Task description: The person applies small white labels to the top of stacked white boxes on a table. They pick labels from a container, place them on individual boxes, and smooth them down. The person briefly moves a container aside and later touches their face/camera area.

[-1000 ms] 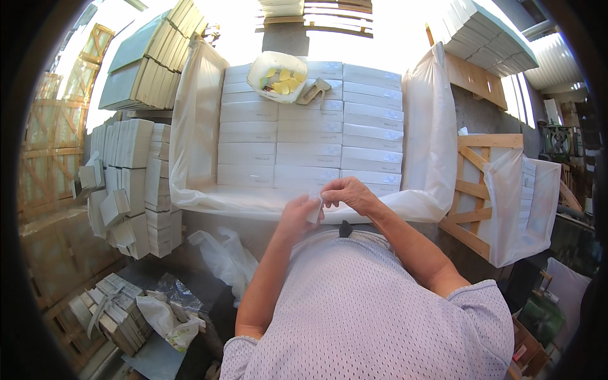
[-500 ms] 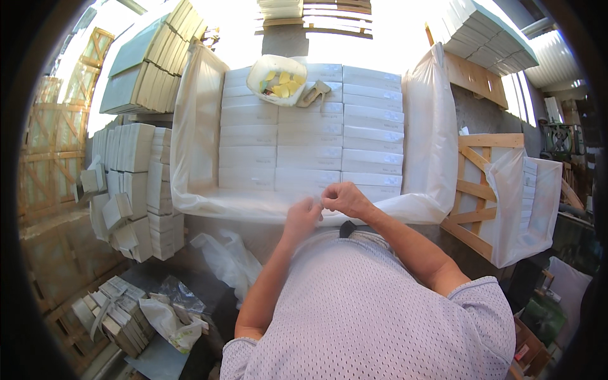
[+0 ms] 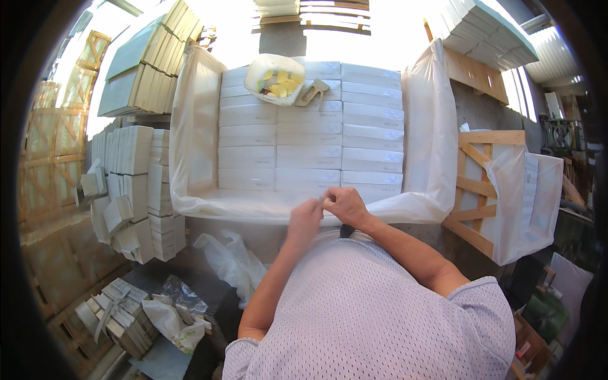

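Observation:
My left hand (image 3: 306, 217) and my right hand (image 3: 345, 206) meet in front of my waist, close to the near edge of a plastic-lined crate (image 3: 253, 211). The fingers of both are closed in a pinch, the tips touching or nearly so. Whatever they hold, if anything, is too small to make out. Beyond them, rows of white boxes (image 3: 309, 156) fill the crate. On the far boxes stands a white tub (image 3: 253, 75) holding yellow pieces. A stapler-like tool (image 3: 312, 94) lies to the right of the tub.
Stacks of pale slabs (image 3: 134, 149) rise on the left. At the right stands a wooden crate frame (image 3: 472, 183) with plastic sheeting. Crumpled white plastic (image 3: 231, 263) lies below the crate on the left, near a dark surface bearing stacked pieces (image 3: 117, 313).
My left hand has shifted slightly right and down, closer to the right hand. The right hand has lowered a little, its fingers still pinched.

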### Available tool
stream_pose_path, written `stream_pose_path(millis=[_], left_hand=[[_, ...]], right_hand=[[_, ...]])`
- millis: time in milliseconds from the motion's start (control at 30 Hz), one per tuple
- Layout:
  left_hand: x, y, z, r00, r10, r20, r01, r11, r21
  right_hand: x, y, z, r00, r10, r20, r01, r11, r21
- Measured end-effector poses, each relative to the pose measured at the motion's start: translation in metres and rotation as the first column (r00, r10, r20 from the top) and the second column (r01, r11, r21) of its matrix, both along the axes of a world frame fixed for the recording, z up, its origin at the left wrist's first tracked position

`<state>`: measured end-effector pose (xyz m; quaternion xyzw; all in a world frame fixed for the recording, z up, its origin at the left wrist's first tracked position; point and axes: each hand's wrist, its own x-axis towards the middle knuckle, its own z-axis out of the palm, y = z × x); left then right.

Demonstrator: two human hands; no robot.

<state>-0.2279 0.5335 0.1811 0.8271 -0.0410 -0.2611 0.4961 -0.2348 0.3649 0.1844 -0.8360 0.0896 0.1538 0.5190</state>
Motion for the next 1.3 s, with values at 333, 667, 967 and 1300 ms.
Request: stream_pose_path(millis=[333, 667, 967, 1300], left_hand=[[0.022, 0.007, 0.016, 0.8, 0.183, -0.571, -0.348, 0.917, -0.194], [0.0, 0.004, -0.003, 0.991, 0.085, -0.101, -0.085, 0.996, 0.001], [0.026, 0.019, -0.009, 0.958, 0.07, -0.279, -0.109, 0.986, -0.129], [0.113, 0.077, -0.024, 0.798, 0.063, -0.599, -0.243, 0.944, -0.224]], right_hand=[[0.007, -0.007, 0.015, 0.992, -0.107, -0.072, 0.122, 0.959, 0.257], [0.016, -0.009, 0.003, 0.975, -0.001, -0.224, 0.066, 0.958, 0.28], [0.031, 0.002, -0.005, 0.965, -0.018, -0.26, 0.066, 0.982, 0.178], [0.082, 0.08, -0.046, 0.946, -0.148, -0.288, 0.225, 0.941, 0.253]])
